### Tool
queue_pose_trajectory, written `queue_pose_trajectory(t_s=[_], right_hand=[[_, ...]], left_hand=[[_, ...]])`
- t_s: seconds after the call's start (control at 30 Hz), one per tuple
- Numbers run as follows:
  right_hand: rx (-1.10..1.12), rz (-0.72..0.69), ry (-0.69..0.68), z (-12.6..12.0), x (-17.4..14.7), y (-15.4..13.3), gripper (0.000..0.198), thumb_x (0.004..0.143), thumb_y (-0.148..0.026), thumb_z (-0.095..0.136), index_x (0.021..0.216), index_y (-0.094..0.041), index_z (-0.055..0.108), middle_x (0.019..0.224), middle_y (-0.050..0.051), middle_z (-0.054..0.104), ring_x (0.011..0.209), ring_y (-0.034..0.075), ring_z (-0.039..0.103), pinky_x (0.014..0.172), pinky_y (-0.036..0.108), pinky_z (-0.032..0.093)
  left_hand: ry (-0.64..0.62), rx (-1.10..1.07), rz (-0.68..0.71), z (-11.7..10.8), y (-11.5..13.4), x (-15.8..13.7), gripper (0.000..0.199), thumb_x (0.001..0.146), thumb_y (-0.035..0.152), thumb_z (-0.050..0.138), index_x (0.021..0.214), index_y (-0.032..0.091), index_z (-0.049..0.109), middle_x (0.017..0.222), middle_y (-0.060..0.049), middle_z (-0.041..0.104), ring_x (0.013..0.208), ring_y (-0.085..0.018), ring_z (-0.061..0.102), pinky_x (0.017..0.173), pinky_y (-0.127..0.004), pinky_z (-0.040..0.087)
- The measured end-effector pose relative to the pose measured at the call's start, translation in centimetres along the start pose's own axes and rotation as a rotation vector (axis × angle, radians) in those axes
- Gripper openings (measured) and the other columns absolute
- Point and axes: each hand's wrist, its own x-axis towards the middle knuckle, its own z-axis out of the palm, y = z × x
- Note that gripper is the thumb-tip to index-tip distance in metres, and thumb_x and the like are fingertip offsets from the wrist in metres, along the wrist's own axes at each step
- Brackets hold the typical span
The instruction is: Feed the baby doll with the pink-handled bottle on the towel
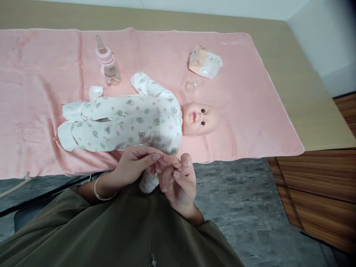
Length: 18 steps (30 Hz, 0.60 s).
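Observation:
A baby doll (144,115) in a white printed sleepsuit lies on its back, its head to the right. My left hand (136,163), with a bangle at the wrist, has its thumb pressed against its index finger at the doll's near side. Its fingertips meet those of my right hand (182,181), palm up with curled fingers and the thumb closed in. Anything small pinched between them is hidden. Below my hands the doll's near sleeve (148,183) hangs past the table edge, partly covered by my fingers.
Beyond the doll on the pink towel (264,122) are a feeding bottle (108,66), a small white piece (96,92), a clear dome-shaped cap (192,86) and a crumpled printed packet (205,62). The wooden table (300,92) ends close to my lap. A pale cable (15,188) runs at left.

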Motion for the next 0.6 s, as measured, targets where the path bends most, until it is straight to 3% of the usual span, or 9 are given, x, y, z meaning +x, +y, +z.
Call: queue_pose_trajectory(t_s=[0.17, 0.37, 0.6], right_hand=[[0.099, 0.12, 0.007, -0.34, 0.38, -0.36, 0.031, 0.084, -0.028, 0.064, 0.092, -0.027, 0.034, 0.106, -0.008, 0.077, 0.032, 0.009, 0.047, 0.039, 0.032, 0.044], [0.144, 0.228, 0.039, -0.56, 0.64, -0.45, 0.036, 0.077, -0.032, 0.068, 0.09, -0.026, 0.036, 0.097, -0.008, 0.078, 0.025, 0.006, 0.034, 0.03, 0.028, 0.03], [0.104, 0.251, 0.071, -0.57, 0.6, -0.26, 0.041, 0.074, -0.034, 0.071, 0.09, -0.027, 0.034, 0.086, -0.01, 0.076, 0.027, 0.006, 0.033, 0.032, 0.028, 0.035]], left_hand=[[-0.033, -0.045, -0.07, -0.16, 0.21, 0.04, 0.026, 0.087, 0.039, 0.077, 0.093, 0.015, 0.083, 0.069, -0.008, 0.072, 0.06, -0.014, 0.063, 0.045, -0.02, 0.047], [-0.041, -0.012, -0.028, 0.06, 0.36, -0.32, 0.021, 0.088, 0.037, 0.076, 0.096, 0.019, 0.083, 0.07, -0.007, 0.073, 0.059, -0.013, 0.063, 0.046, -0.02, 0.049], [0.037, 0.102, 0.039, 0.6, 0.45, -0.66, 0.021, 0.085, 0.037, 0.078, 0.087, 0.016, 0.082, 0.065, -0.005, 0.072, 0.053, -0.012, 0.062, 0.046, -0.022, 0.054]])
